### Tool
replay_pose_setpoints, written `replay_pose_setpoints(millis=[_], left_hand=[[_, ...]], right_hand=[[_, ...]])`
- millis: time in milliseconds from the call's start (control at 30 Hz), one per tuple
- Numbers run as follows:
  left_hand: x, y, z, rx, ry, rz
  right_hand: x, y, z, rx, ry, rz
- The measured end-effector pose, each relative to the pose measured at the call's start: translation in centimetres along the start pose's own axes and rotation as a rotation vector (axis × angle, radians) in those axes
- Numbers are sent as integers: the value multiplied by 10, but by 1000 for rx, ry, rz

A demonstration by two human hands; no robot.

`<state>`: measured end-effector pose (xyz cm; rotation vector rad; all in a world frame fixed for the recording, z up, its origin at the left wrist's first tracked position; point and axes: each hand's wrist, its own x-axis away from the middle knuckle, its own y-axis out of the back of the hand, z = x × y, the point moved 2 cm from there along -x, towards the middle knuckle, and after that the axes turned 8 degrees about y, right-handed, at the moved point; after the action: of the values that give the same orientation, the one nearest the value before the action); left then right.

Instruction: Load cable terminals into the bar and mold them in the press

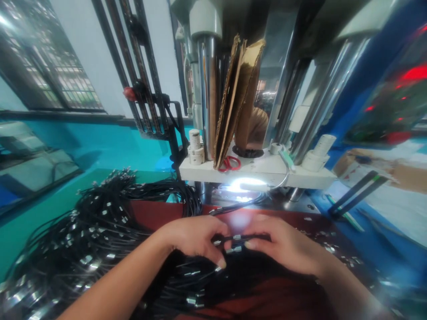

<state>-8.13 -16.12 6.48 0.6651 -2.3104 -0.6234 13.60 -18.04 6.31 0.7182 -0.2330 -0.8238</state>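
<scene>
My left hand is curled over a pile of thin black cords, its fingers bent round a black cord end with a small silver metal tip. My right hand faces it from the right, with thumb and fingers closed on a black cord. Between the two hands lies a silver metal end piece, and another one shows just below. More black cords with shiny metal ends lie under both hands, partly blurred.
A large heap of black cords spreads across the left. Ahead stands a press with a white plate, a bright lamp, red-handled scissors and upright cardboard. Small metal bits lie scattered on the red surface.
</scene>
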Motion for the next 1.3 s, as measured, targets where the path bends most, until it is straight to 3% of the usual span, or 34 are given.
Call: replay_pose_setpoints(millis=[333, 633, 833, 1000, 1300], left_hand=[[-1, 1, 3, 12, -43, 54], [1, 1, 0, 14, -73, 69], [6, -1, -7, -48, -89, 163], [8, -5, -12, -215, -60, 91], [9, -11, -14, -311, -57, 9]], right_hand=[[4, 2, -2, -2, -9, 126], [4, 4, -1, 6, 1, 87], [4, 5, 8, 39, 48, 7], [6, 3, 11, 78, 80, -8], [8, 3, 9, 83, 75, 56]])
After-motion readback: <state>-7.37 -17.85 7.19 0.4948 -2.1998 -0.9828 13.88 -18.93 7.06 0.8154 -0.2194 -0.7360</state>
